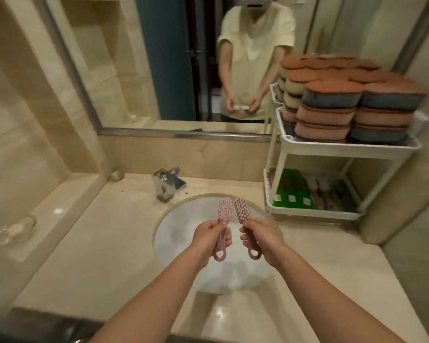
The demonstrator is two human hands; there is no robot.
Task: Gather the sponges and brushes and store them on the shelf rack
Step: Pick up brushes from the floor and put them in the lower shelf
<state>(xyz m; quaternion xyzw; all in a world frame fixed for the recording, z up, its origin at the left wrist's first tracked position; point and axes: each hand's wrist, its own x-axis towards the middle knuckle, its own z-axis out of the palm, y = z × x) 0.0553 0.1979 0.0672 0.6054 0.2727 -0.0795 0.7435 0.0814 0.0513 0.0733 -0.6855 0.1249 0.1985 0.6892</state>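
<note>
- Both forearms come in from the bottom edge and meet at centre frame.
- left hand: fingers curled round the handle of the left brush, thumb on top. Pink, bristle head pointing away, loop end of the handle sticking out below the palm.
- right hand: same grip on the right brush, also pink, bristles facing up and left.
- The two brush heads sit just beside each other, nearly touching at the tips, with the handles splayed apart. Both are held in the air above the sink basin, not resting on anything.
- Basin is round and set in a beige marble countertop.
- Clear soap dish at the left edge of the counter, well apart from the hands.
- Chrome faucet behind the basin, slightly left of centre.
- White two-tier shelf rack on the counter, right of frame.
- Lower tier: green packs, with pinkish items beside them that are too blurred to identify.
- Upper tier: sponges stacked several high, brown scrub faces up, with blue, pink and yellow bodies.
- mirror across the top of the frame reflects the person holding both brushes.
</note>
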